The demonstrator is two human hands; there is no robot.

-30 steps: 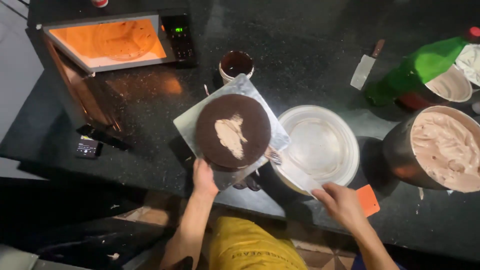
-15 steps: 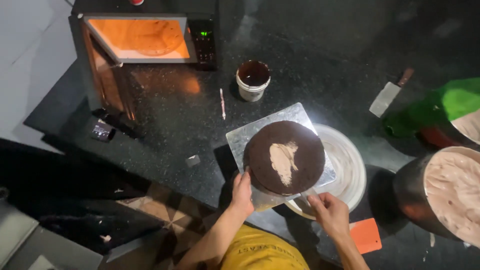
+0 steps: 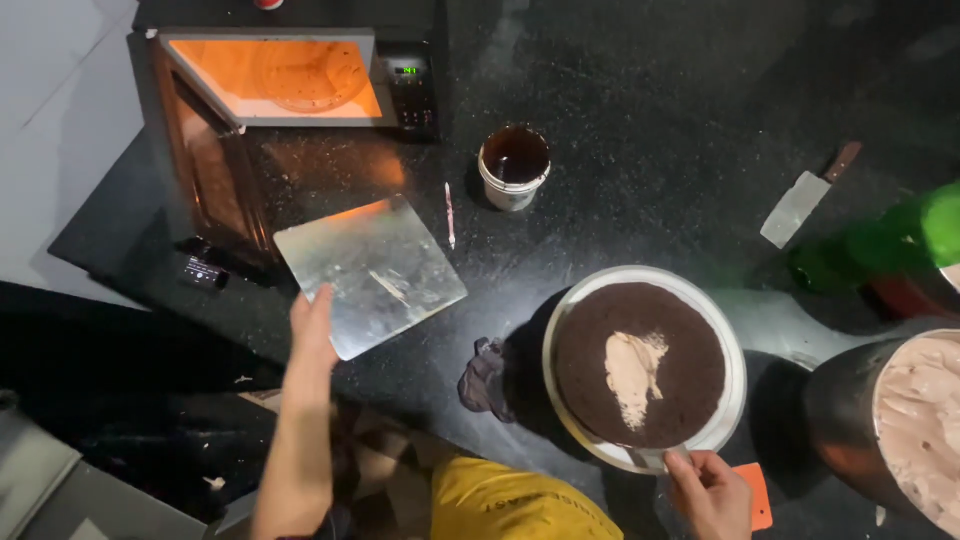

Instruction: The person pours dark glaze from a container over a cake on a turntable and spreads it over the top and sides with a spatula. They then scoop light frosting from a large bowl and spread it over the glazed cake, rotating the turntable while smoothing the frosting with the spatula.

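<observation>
A: What is nearest the camera?

B: A yellow garment [image 3: 520, 505] at the bottom edge, with both bare arms reaching out over a black speckled surface [image 3: 640, 150]. The right hand [image 3: 712, 493] sits at the near rim of a white turntable [image 3: 737, 350], fingers curled loosely against the rim; whether they grip it, I cannot tell. An orange scraper [image 3: 757, 495] lies just beside that hand.

A: And the cake?

B: A round dark chocolate cake layer [image 3: 640, 363] lies flat on the turntable, with a pale smear of cream at its middle. A crumpled dark cloth [image 3: 486, 377] lies just to its left.

A: The other hand?

B: The left hand [image 3: 313, 325] holds the near edge of a square silver board [image 3: 370, 272], fingers closed lightly on it. The board looks bare and slightly tilted.

A: Which step is this?

B: It looks as if the layer is seated and the board is being set aside. Spreading would likely call for cream from the metal bowl [image 3: 890, 425] at the right.

A: Farther back?

B: A small tub of dark syrup [image 3: 514, 165], a flat metal blade [image 3: 797, 207], a green bottle [image 3: 885, 240], and an open, orange-lit microwave [image 3: 290, 85].
</observation>
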